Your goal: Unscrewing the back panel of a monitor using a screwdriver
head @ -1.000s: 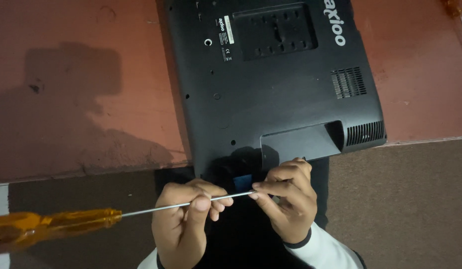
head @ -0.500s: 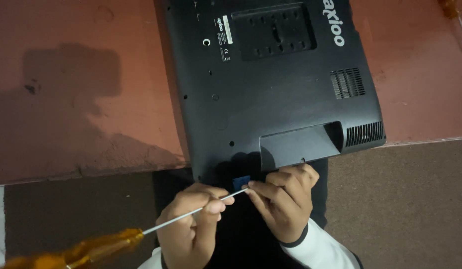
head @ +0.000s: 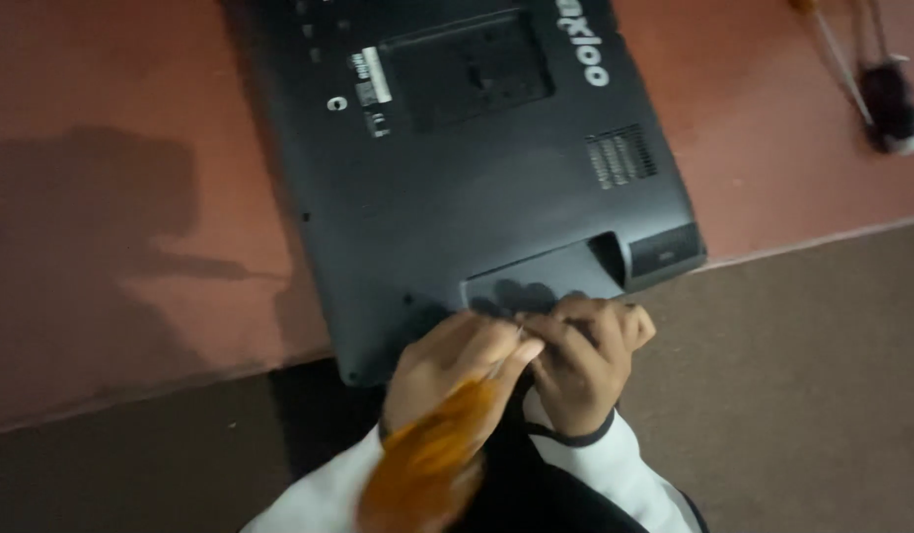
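A black flat monitor [head: 476, 168] lay face down across a reddish-brown table [head: 131, 197], its near edge hanging past the table's rim above a brown carpeted floor [head: 802, 395]. The back shell was matte, hard plastic, gently bulged, with a square recessed mounting panel [head: 467, 64], a small grid of vent slots [head: 620, 156] and a raised block along its lower edge. Nothing there served as a container.

Both hands met at that lower edge, close together and touching. The left hand [head: 452, 365] was curled tight around a screwdriver [head: 432, 449], whose translucent orange handle pointed back toward the person and showed blurred; the thin metal shaft ran up between the fingers toward the monitor's base. The right hand [head: 580, 360] was bunched, its fingertips pinched near the shaft's tip against the plastic; whether it gripped anything small, I could not tell. White sleeves [head: 634, 464] with dark cuffs covered the wrists. Far off on the table lay a dark object [head: 891, 104], too blurred to tell.
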